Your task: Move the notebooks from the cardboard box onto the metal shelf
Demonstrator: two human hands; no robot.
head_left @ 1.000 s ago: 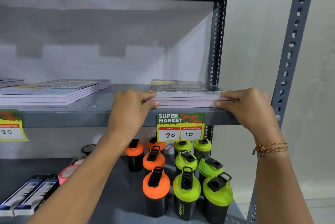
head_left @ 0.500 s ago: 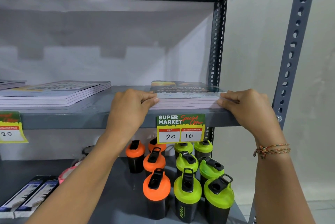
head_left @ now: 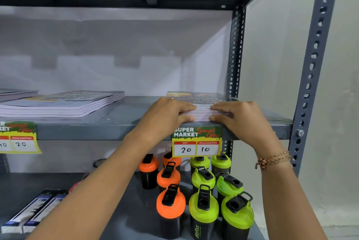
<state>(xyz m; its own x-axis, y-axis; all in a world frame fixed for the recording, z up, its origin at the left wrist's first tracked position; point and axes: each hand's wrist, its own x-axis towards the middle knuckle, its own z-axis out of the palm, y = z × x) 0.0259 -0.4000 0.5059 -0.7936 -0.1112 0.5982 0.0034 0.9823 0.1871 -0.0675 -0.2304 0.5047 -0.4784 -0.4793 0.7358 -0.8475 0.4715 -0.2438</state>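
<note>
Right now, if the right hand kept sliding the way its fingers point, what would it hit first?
The right hand points leftward along the pink-edged notebook stack; it would likely meet the left hand fingertips first, almost touching already.

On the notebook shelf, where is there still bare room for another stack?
One bare strip of the metal shelf lies between the left notebook stack and the stack under both hands. The left hand and right hand crowd that stack's front edge. Below, the orange and green shaker bottles fill the right side.
</note>
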